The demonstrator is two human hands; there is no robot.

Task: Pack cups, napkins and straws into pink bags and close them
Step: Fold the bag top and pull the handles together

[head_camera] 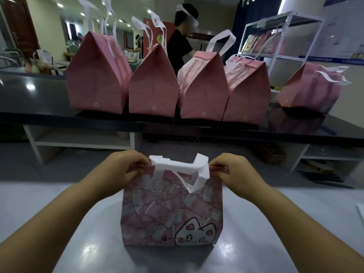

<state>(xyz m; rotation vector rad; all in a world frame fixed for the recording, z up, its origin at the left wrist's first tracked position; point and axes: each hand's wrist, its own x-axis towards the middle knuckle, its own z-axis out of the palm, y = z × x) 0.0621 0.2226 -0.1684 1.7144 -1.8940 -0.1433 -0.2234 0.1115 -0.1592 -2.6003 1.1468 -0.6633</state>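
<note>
Head view: pink bag [173,209] is stood upright at lower centre on the grey table [49,213]. Its top edge is pinched at both ends, by the left hand [126,166] and right hand [230,168], fingers curled. White handles [181,166] are folded between. Risk: uneven fold, top springs open. Five closed bags [151,83] are lined up across the upper frame.

- Pink bag [171,209]: matt paper, printed, with creases.
- Its white handles [183,168]: soft, cloth-like strips.
- Pale counter [39,203]: smooth, glossy, mirroring lights.
- Dark counter [39,85]: polished, reflective.
- Shelving rack [283,36]: white painted metal.
</note>
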